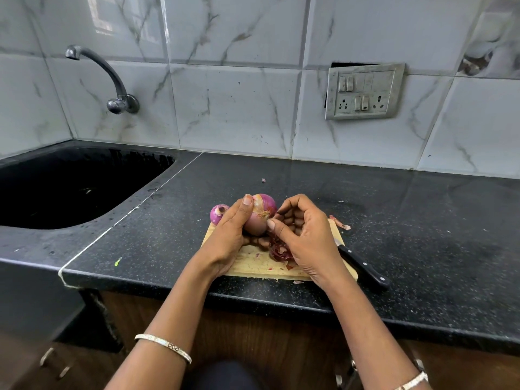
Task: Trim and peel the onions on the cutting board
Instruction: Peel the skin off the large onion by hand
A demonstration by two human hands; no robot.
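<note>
Here, both hands' fingers (pixel 247 205) around onion (pixel 260 213).

A black sink (pixel 84 161) is set into the speckled tabletop (pixel 422 220); a curved tap (pixel 112 80) and a switch panel (pixel 364 91) are mounted on the marble-patterned tiles (pixel 239 108).

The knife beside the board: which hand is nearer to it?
Right. The right hand is just left of the knife, partly covering its blade. The left hand grips an onion farther left.
</note>
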